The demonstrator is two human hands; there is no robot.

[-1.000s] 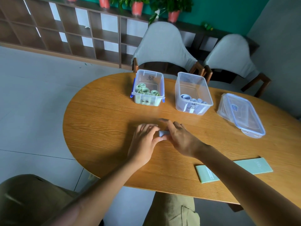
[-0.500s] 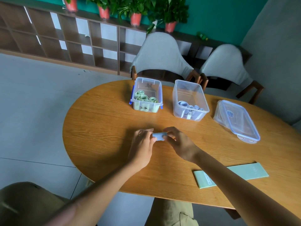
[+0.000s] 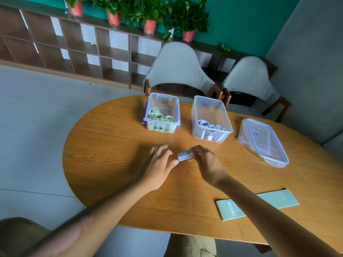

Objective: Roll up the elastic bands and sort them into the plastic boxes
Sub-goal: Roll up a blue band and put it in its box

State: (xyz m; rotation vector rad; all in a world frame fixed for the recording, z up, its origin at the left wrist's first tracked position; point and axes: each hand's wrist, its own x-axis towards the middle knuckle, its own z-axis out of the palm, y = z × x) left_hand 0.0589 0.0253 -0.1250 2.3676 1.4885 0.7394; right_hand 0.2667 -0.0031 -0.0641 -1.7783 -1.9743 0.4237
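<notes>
Two clear plastic boxes stand side by side at the far edge of the oval wooden surface [image 3: 115, 164]: the left box [image 3: 161, 114] holds green rolled bands, the right box [image 3: 211, 120] holds bluish ones, and a lid [image 3: 263, 140] lies flat further right. The right hand [image 3: 206, 164] pinches a rolled blue band [image 3: 184, 155] just above the wood, its long axis running left to right. The left hand [image 3: 157, 164] hovers beside it, fingers relaxed. A flat green band [image 3: 232, 208] lies near the front edge. Two grey chairs, shelves and potted plants stand behind.
</notes>
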